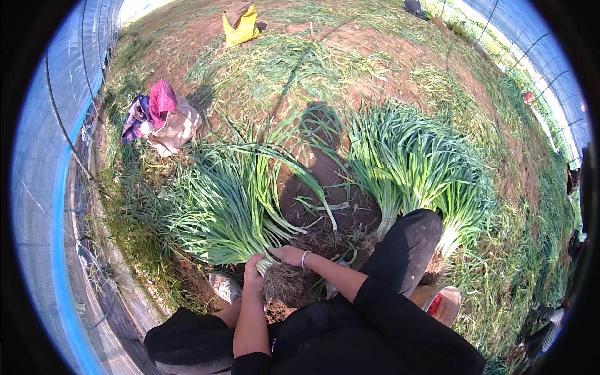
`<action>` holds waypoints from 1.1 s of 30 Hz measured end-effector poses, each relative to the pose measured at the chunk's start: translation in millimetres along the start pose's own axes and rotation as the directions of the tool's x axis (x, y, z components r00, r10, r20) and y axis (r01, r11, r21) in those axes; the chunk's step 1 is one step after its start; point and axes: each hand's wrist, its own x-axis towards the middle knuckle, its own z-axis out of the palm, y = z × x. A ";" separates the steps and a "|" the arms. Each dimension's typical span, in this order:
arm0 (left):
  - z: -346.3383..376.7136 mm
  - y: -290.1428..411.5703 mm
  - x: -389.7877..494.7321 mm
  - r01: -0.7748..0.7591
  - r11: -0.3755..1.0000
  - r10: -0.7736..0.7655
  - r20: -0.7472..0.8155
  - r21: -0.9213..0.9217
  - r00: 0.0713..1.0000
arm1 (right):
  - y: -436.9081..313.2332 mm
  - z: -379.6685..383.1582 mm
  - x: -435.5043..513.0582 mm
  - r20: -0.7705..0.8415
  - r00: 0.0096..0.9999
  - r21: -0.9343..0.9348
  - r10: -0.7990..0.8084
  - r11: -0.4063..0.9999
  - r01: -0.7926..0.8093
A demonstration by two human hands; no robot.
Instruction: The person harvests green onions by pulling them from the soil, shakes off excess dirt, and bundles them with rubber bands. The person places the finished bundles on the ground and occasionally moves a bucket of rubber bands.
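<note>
My left hand (pixel 253 271) is wrapped around the pale stem bases of a large bunch of green garlic or a similar allium (pixel 229 201). On the bunch's other side, my right hand (pixel 290 255), with a white bangle at its wrist, also grips the stems. The long leaves fan out away from me to the left. A thick mat of dry roots (pixel 285 281) hangs just below my hands. Several loose plants (pixel 323 199) with roots lie on bare soil, right of the bunch. Farther right, gathered bunches of the same plant (pixel 412 159) lie beside my bent knee.
A metal bucket (pixel 449 307) with something red inside stands by my right hip. A beige bag (pixel 171 129) with pink and blue cloth sits ahead left. A yellow bag (pixel 240 28) stands farther off. Cut leaves (pixel 290 65) litter the soil. Plastic sheeting (pixel 42 187) walls the left.
</note>
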 end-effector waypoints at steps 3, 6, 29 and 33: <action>15.9 -8.9 -6.4 0.043 0.999 -0.042 0.044 0.000 0.998 | -5.8 -7.0 -6.1 0.119 0.987 -0.260 0.113 0.962 -0.079; 36.5 -18.2 -21.8 0.028 0.999 -0.031 0.079 0.033 0.996 | -5.2 -8.7 -10.3 0.267 0.935 -0.445 0.233 0.891 -0.095; 135.1 -37.1 -38.9 0.077 0.997 -0.077 0.255 0.009 0.964 | -30.5 -55.3 -61.5 -0.026 0.946 -0.490 0.323 0.821 -0.294; 129.9 -45.4 -38.3 0.141 0.982 -0.175 0.312 0.130 0.934 | -42.0 -50.3 -76.5 -0.193 0.955 -0.581 0.226 0.758 -0.297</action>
